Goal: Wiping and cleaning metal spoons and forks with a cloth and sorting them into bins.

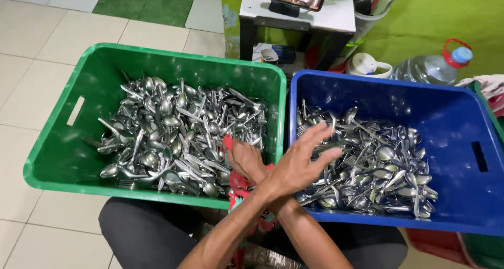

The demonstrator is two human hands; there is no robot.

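Note:
My forearms cross in front of me. My left hand (300, 161) reaches right over the blue crate (367, 81), palm down with fingers spread, just above its heap of steel spoons and forks (380, 172). My right hand (244, 161) reaches left to the near right corner of the green crate (157, 53) and grips a red patterned cloth (239, 187). The green crate holds a larger heap of steel cutlery (173, 137). The two crates stand side by side, touching, in front of my knees.
Behind the blue crate stand a large clear water bottle (428, 68) with a red handle and a white lidded jug (367, 65). A small white table (296, 14) carries a screen. Pale tiled floor (31, 90) lies to the left. Red and green containers (446, 245) sit at the lower right.

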